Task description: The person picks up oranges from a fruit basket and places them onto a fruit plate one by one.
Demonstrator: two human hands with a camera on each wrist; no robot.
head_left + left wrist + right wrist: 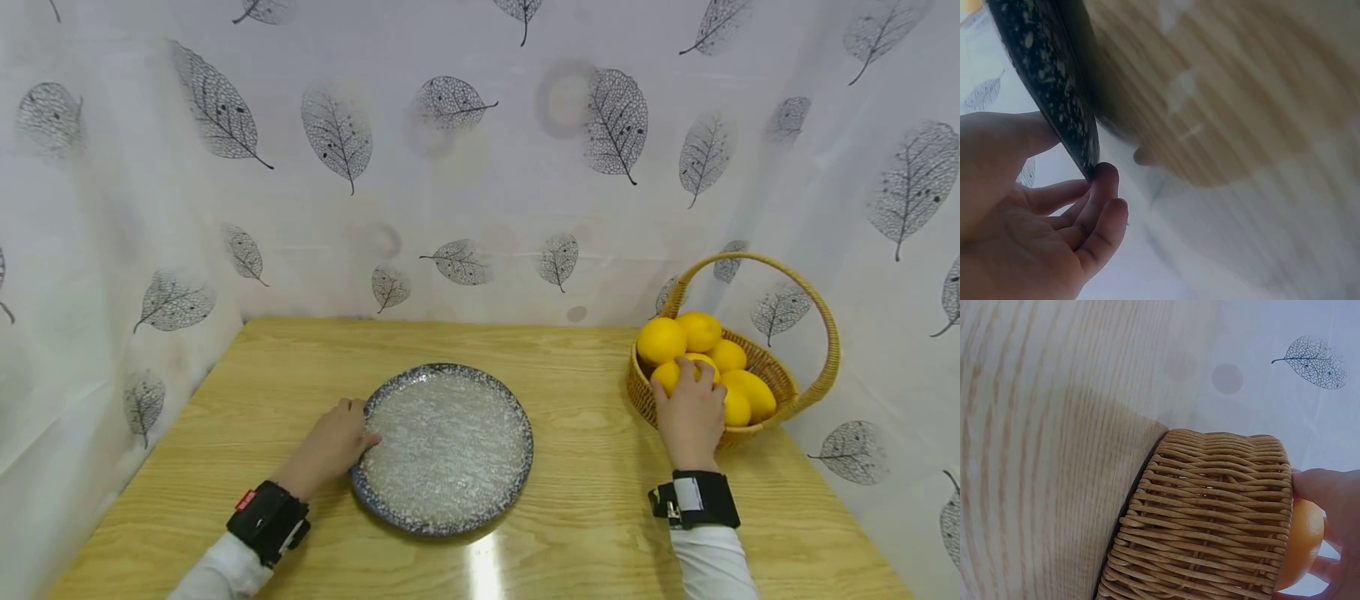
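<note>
Wooden table [585, 500] (leaf-print curtain [450, 167] around): left hand [330, 446] pinches plate [450, 446]; right hand [690, 417] seemingly grips orange [693, 367].

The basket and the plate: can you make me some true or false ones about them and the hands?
1. The plate has fruit on it. False: it is bare.
2. The right hand is on a yellow fruit in the basket. True.
3. The left hand is in the basket. False: it touches the plate's rim.
4. The basket has a looped handle. True.
5. The basket stands left of the plate. False: it stands to the right, on the wooden table.
</note>
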